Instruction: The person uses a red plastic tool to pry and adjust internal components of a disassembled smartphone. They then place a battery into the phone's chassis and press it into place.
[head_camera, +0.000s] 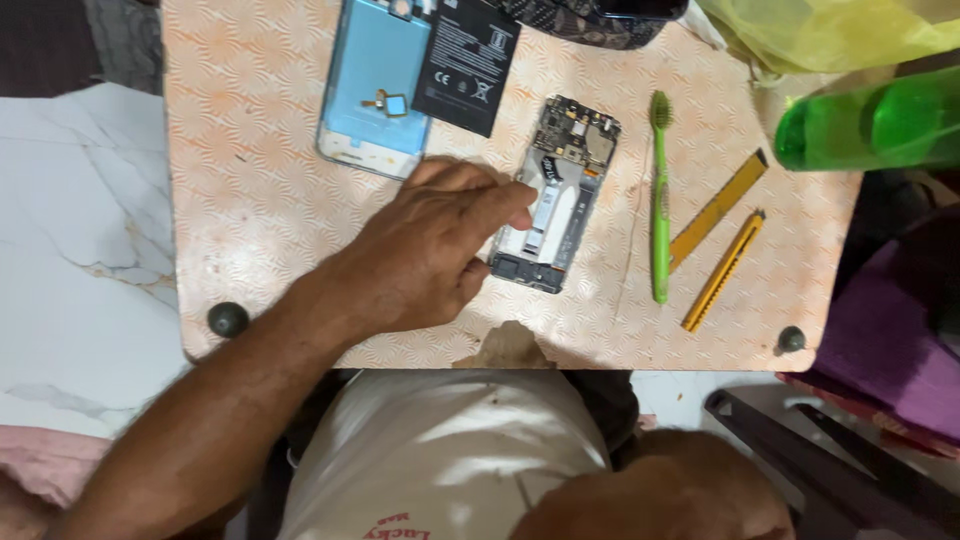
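Nearest to me, at the bottom of the view, my right hand is resting low by my lap, below the worktop; I cannot tell whether it is open or closed, and it is holding nothing that I can see.

Just beyond the near edge of the worktop, my left hand is reaching in from the near left corner. Its fingers are lying loosely curled, with the fingertips pressing on the left side of an opened phone body, not wrapped around it. The phone body is lying flat near the middle of the worktop, its circuit board and metal frame exposed. I judge it light, rigid and fragile: best held by the long side edges of the frame, keeping fingers off the bare board and connectors.

To its right, a green toothbrush is lying lengthwise, and nearer the right edge two yellow strip tools are lying slanted.

Farther off, toward the far edge, a black flat battery is sitting beside a pale blue back cover. At the far right corner, a green plastic bottle is lying under a yellow bag.
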